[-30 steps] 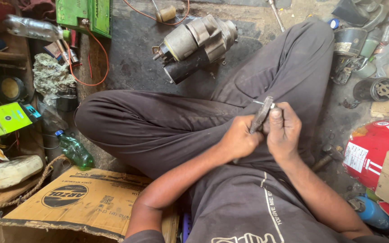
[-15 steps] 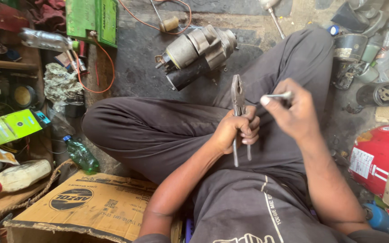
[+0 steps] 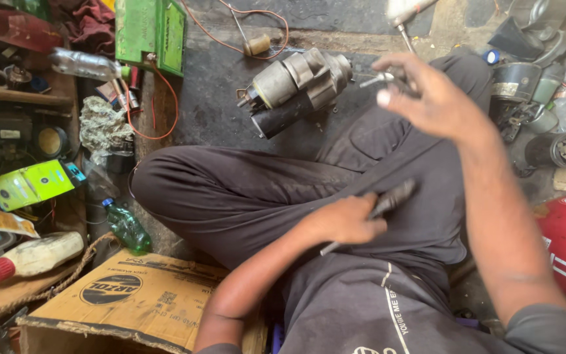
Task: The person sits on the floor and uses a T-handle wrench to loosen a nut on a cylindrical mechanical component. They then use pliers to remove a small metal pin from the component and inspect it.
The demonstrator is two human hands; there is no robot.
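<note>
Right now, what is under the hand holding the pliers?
The left hand with the pliers rests over the person's dark trousers. The pliers' middle is covered by the fingers; the floor beneath the legs is hidden.

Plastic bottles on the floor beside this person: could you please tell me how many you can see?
3: a clear bottle at upper left, a green bottle by the knee, a cream bottle with a red cap at lower left. Clutter may hide more.
</note>
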